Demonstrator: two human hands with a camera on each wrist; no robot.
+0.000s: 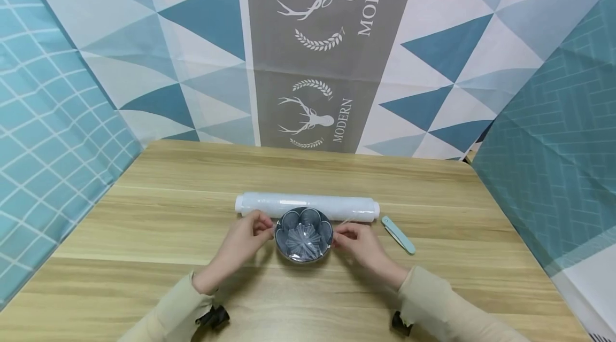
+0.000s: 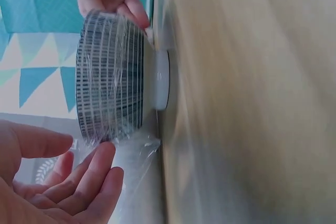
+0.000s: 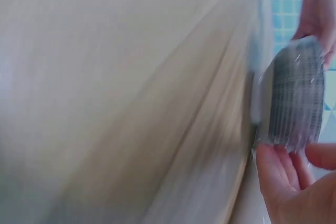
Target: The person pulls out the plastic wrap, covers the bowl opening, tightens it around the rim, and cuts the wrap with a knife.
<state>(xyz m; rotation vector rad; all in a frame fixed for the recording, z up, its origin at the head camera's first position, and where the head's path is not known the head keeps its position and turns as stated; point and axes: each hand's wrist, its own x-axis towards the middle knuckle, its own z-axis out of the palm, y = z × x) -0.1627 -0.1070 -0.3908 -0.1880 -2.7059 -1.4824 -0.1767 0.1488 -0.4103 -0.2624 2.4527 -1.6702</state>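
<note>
A dark bowl [image 1: 304,236] with a petal pattern inside has clear plastic wrap [image 1: 304,248] stretched over its top. In the left wrist view its lined outer wall [image 2: 110,77] is covered by wrinkled film, and a loose flap [image 2: 144,150] hangs near the left fingers. My left hand [image 1: 247,238] is at the bowl's left side, fingertips touching the wrapped wall, with thumb and fingers apart. On the opposite side, the right hand [image 1: 361,246] touches the wrapped wall with its fingertips, thumb extended along the rim side.
A roll of plastic wrap [image 1: 269,206] lies crosswise right behind the bowl. To the right of the roll is a pale green folding knife [image 1: 398,235] on the wooden table [image 1: 144,224]. Patterned cloth [image 1: 202,64] hangs beyond the table's back edge.
</note>
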